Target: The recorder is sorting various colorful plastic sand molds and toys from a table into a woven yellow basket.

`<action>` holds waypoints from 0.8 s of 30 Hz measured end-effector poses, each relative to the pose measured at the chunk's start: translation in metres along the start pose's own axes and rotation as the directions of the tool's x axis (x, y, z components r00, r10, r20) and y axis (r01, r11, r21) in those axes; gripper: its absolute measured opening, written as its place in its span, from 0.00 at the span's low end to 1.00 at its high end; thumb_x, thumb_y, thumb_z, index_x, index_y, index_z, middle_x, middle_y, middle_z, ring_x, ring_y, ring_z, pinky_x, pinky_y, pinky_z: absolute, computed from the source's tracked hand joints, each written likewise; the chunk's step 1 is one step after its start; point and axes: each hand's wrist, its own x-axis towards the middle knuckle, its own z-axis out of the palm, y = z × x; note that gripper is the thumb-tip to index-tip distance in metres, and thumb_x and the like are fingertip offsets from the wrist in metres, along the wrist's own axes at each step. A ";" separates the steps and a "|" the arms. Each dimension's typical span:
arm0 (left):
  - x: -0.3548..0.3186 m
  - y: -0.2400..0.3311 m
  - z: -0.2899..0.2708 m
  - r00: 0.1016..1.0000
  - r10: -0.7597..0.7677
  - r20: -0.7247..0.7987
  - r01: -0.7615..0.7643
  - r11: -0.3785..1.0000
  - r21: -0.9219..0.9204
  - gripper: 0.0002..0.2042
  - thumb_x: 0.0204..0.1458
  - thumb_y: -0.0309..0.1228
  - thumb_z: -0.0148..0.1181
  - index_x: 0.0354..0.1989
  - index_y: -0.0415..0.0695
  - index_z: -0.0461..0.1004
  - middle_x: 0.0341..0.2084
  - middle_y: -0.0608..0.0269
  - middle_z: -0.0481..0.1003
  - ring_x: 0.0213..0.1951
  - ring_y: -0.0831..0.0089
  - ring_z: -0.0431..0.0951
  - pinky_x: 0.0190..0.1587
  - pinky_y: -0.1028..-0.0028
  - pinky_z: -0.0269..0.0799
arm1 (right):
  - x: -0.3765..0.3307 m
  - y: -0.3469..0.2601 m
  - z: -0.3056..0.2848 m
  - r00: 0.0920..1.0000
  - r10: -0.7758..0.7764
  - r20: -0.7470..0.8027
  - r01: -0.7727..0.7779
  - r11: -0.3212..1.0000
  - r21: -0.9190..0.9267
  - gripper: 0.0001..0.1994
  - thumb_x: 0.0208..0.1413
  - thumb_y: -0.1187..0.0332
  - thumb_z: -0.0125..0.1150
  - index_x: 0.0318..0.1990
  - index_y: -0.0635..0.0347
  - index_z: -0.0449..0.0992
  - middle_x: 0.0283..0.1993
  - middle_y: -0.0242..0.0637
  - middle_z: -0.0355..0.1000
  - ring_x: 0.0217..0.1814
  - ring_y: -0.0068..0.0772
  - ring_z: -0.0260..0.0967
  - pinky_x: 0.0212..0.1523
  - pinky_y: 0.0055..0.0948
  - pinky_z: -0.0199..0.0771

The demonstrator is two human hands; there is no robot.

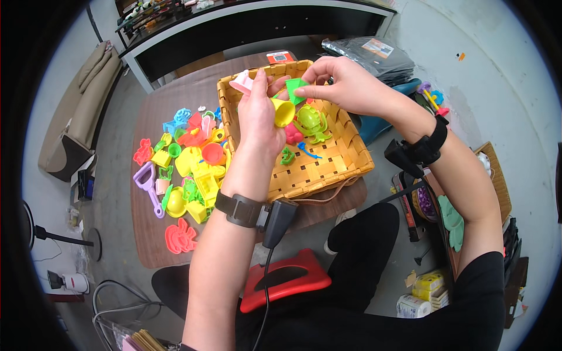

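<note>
My left hand (260, 114) is over the woven basket (333, 169), its fingers curled around several small toys. A pale pink toy piece (241, 83) sticks out past the thumb side, and a yellow cone-shaped cup (284, 112) shows at the other side of the palm. My right hand (345, 85) pinches a bright green angular toy piece (296, 89) between thumb and fingers, close to the left fingertips. Inside the basket below lie a lime-green turtle-shaped toy (312, 121), a pink toy (293, 134), a small blue stick-like piece (308, 151) and a small green figure (287, 156).
Left of the basket, a pile of colourful plastic toys (196, 164) covers part of the brown table (146, 234), with a purple shovel (150, 190) and a red mould (180, 236). A red stool (287, 281) stands in front. Wrapped grey packages (374, 58) lie behind right.
</note>
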 end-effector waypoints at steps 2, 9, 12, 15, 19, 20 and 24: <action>-0.001 -0.001 0.001 1.000 0.003 0.000 -0.003 1.000 0.001 0.14 0.74 0.41 0.57 0.58 0.48 0.68 0.45 0.61 0.73 0.49 0.64 0.78 0.58 0.51 0.83 | -0.005 0.009 -0.003 1.000 0.000 0.000 0.000 1.000 -0.002 0.23 0.57 0.60 0.77 0.57 0.61 0.85 0.49 0.46 0.86 0.50 0.48 0.84 0.53 0.44 0.84; 0.000 -0.004 0.003 1.000 0.012 -0.002 -0.012 1.000 -0.002 0.13 0.74 0.41 0.58 0.57 0.48 0.68 0.44 0.61 0.73 0.48 0.64 0.77 0.58 0.52 0.83 | -0.005 0.012 -0.004 1.000 0.002 0.003 -0.002 1.000 -0.011 0.23 0.58 0.59 0.77 0.57 0.61 0.85 0.50 0.46 0.86 0.50 0.48 0.84 0.53 0.44 0.84; 0.000 -0.005 0.003 1.000 0.018 -0.005 -0.018 1.000 -0.003 0.13 0.74 0.41 0.58 0.57 0.48 0.68 0.44 0.61 0.73 0.48 0.64 0.77 0.57 0.52 0.83 | -0.003 0.002 0.001 1.000 0.000 0.005 0.001 1.000 -0.014 0.23 0.58 0.59 0.77 0.57 0.61 0.85 0.50 0.46 0.86 0.51 0.48 0.84 0.53 0.44 0.84; 0.000 -0.006 0.004 1.000 0.023 -0.007 -0.023 1.000 -0.005 0.13 0.74 0.41 0.58 0.56 0.47 0.69 0.43 0.62 0.72 0.48 0.65 0.77 0.57 0.52 0.82 | 0.001 -0.010 0.007 1.000 -0.001 0.008 0.001 1.000 -0.019 0.23 0.58 0.59 0.77 0.57 0.61 0.85 0.50 0.46 0.86 0.51 0.48 0.84 0.53 0.44 0.84; 0.000 -0.009 0.004 1.000 0.027 -0.010 -0.028 1.000 -0.011 0.12 0.74 0.40 0.58 0.56 0.47 0.69 0.43 0.62 0.72 0.47 0.65 0.77 0.57 0.53 0.82 | 0.003 -0.022 0.014 1.000 0.001 0.014 -0.001 1.000 -0.027 0.23 0.58 0.59 0.77 0.57 0.61 0.85 0.50 0.46 0.85 0.51 0.48 0.84 0.53 0.44 0.84; 0.000 -0.009 0.004 1.000 0.028 -0.009 -0.028 1.000 -0.013 0.12 0.74 0.40 0.58 0.56 0.47 0.69 0.43 0.62 0.72 0.47 0.65 0.77 0.57 0.53 0.82 | 0.006 -0.023 0.013 1.000 0.003 0.015 -0.003 1.000 -0.029 0.23 0.58 0.59 0.77 0.57 0.61 0.84 0.50 0.46 0.85 0.51 0.48 0.84 0.53 0.44 0.84; 0.004 -0.009 0.006 0.999 0.031 -0.009 -0.031 0.999 -0.021 0.12 0.74 0.40 0.58 0.55 0.47 0.69 0.42 0.62 0.72 0.47 0.65 0.76 0.57 0.53 0.82 | 0.017 -0.026 0.007 1.000 0.009 0.019 -0.008 0.999 -0.038 0.23 0.58 0.59 0.77 0.58 0.61 0.84 0.50 0.46 0.85 0.51 0.49 0.84 0.53 0.44 0.84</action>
